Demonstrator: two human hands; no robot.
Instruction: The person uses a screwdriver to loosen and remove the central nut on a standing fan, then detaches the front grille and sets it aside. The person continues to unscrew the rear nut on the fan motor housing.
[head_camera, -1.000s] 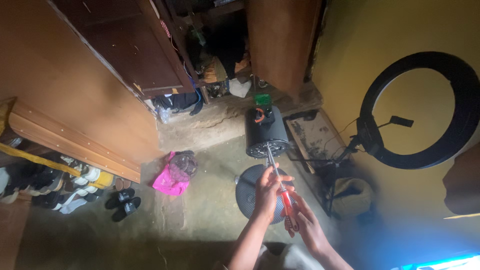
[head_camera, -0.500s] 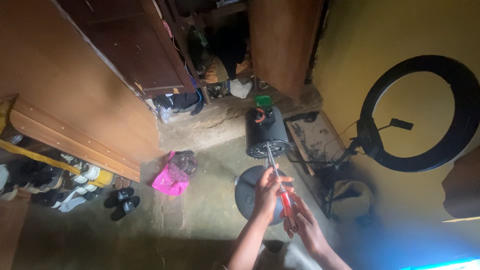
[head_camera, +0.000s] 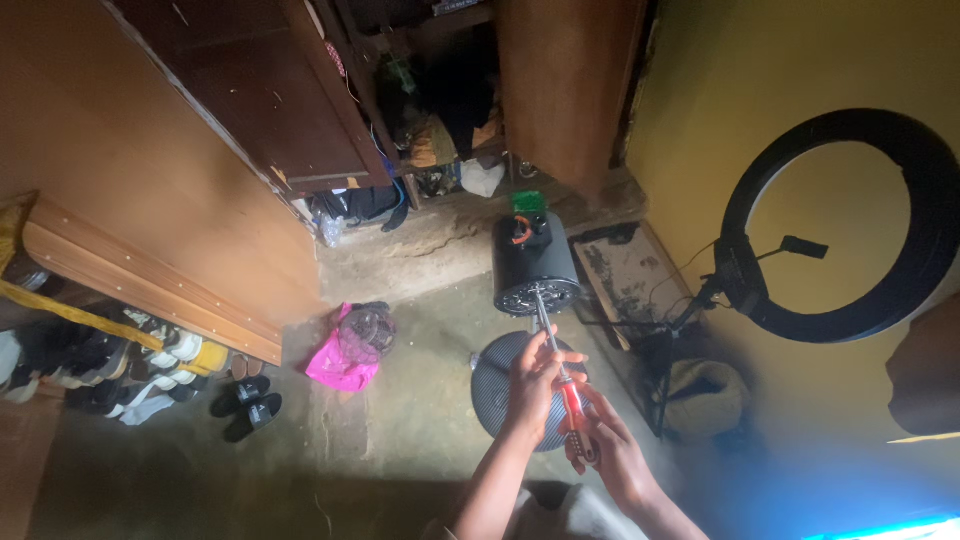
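Holding nearly the same pose as a moment ago, the left hand is pinching the screwdriver shaft while the right hand is closing its fingers around the red handle, tip against the speaker on the floor, above the round grille.

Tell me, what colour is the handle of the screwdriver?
Red. The screwdriver handle shows between the left hand and right hand in the head view.
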